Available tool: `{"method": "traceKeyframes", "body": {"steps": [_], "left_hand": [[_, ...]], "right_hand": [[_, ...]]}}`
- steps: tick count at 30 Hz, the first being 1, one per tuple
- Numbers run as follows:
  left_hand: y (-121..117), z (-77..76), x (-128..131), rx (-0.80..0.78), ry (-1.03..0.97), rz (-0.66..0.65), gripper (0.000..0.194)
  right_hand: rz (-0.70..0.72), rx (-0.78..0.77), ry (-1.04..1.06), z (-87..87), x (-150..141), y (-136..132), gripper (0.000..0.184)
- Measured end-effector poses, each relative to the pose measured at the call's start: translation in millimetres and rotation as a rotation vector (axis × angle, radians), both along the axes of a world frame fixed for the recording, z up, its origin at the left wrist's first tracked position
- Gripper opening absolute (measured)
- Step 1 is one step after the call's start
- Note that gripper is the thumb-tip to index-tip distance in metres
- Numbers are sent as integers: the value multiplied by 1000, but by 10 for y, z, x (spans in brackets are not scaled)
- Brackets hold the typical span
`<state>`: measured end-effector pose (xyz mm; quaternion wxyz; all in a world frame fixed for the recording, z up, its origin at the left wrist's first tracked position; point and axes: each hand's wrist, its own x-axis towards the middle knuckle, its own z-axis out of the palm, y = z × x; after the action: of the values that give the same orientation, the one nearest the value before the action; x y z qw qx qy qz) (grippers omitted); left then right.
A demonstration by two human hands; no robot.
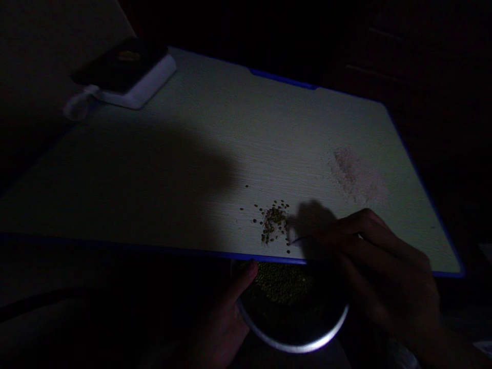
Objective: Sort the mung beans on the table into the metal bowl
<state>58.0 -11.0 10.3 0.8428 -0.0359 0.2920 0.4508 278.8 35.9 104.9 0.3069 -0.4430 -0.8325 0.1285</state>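
Observation:
My left hand is closed on the rim of a round metal bowl, its thumb over the edge. Small green beans lie inside the bowl, which sits below the near edge of a pale board with a blue rim. On the board, close to that edge, a little heap of similar green beans is scattered with a few pale bits among them. Pinched in my right hand is a thin pointed tool, its tip just right of the heap. Darkness hides the tool's exact kind.
A pile of pale, rice-like grains lies on the board's right side. At the far left corner stands a white box-like device with a dark top and a looped white cord. The surroundings are very dark.

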Motion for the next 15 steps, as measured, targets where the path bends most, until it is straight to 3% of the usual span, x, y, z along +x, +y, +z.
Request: {"method": "traceKeyframes", "body": {"steps": [6,11,15], "left_hand": [[-46,-125,-11,-28,59,4,15],[-3,-48,4,22,32,-10,8],[1,-35,10,8,-2,31,13]], "right_hand": [[-32,40,-23,13,-58,74,22],[-11,43,-26,28,-101,112,21],[50,4,14,26,-93,101,26]]}}
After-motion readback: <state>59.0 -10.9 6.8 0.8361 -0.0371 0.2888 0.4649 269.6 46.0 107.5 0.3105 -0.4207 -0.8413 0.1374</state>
